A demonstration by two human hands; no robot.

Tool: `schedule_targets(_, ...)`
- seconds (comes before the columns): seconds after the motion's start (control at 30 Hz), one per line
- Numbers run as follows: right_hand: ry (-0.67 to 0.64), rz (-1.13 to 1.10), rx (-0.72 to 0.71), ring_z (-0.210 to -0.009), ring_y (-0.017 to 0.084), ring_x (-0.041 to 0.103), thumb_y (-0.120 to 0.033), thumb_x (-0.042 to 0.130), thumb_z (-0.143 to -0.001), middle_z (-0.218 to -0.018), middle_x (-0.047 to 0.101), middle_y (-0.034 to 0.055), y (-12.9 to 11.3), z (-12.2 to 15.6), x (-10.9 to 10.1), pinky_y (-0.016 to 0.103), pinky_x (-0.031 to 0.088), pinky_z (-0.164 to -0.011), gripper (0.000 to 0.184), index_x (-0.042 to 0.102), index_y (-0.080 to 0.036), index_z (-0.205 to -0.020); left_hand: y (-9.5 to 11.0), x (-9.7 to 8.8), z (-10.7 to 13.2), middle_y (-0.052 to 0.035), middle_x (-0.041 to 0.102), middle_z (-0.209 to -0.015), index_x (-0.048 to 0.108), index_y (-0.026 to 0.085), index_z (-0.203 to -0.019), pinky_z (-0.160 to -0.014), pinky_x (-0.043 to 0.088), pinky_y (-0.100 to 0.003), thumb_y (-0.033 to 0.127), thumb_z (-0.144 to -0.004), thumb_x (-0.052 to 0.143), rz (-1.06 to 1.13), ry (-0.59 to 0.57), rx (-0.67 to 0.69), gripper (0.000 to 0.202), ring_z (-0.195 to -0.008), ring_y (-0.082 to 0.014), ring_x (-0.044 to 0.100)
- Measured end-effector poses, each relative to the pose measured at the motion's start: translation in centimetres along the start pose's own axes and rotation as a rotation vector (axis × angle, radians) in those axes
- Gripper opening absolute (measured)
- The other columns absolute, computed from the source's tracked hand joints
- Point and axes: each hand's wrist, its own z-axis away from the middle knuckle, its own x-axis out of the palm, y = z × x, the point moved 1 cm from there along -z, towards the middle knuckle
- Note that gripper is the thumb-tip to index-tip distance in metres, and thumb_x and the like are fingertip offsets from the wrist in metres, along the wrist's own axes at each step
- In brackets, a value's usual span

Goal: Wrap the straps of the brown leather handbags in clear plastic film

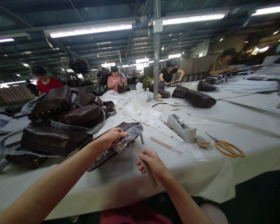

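Observation:
In front of me on the white-covered table lies a dark brown leather bag (105, 158), its strap wrapped in clear plastic film (134, 132). My left hand (113, 136) pinches the film-wrapped strap near the bag's upper edge. Between the thumb and fingers of my right hand (151, 162) is a flat greyish-beige strip (135, 150). The strip's upper end meets the bag by the wrapped strap, and its lower end sticks out below my hand towards the table's front edge. Whether the strip is fastened to the bag I cannot tell.
Brown bags (60, 124) are piled at left. To the right sit a tape dispenser (182, 127), a tape roll (203, 143) and orange-handled scissors (225, 147). Another strip (161, 142) lies nearby. A metal post (156, 49) rises mid-table. Several people work beyond.

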Motion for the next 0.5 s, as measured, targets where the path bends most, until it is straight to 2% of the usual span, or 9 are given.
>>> schedule_targets(0.17,-0.005,-0.018,-0.021,-0.043,0.011,0.058,-0.046,0.069,-0.065,-0.059,0.066,0.0001,-0.6,-0.8,0.8,0.019,0.041,-0.038,0.035,0.048,-0.019,-0.073,-0.3,0.1,0.0,0.0063,0.051,-0.05,0.047,0.019,-0.065,-0.04,0.032,-0.02,0.034,-0.059,0.078,0.013,-0.035,-0.004,0.035,-0.04,-0.0088,0.045)
schedule_targets(0.3,-0.005,-0.033,-0.069,-0.042,0.01,0.058,-0.051,0.073,-0.061,-0.062,0.068,0.002,-0.6,-1.9,1.2,0.018,0.042,-0.038,0.043,0.05,-0.018,-0.076,-0.6,0.3,-0.1,0.0067,0.052,-0.052,0.049,0.019,-0.067,-0.04,0.031,-0.019,0.036,-0.055,0.081,0.04,-0.058,0.027,0.039,-0.042,-0.0076,0.044)
schedule_targets(0.5,0.08,-0.128,-0.081,-0.045,0.01,0.058,-0.054,0.078,-0.056,-0.067,0.068,0.0023,0.1,-3.6,2.5,0.018,0.042,-0.039,0.05,0.056,-0.016,-0.079,-0.8,0.5,-0.2,0.0061,0.053,-0.053,0.048,0.019,-0.069,-0.043,0.032,-0.02,0.039,-0.055,0.081,0.03,-0.061,0.07,0.041,-0.044,-0.008,0.044)
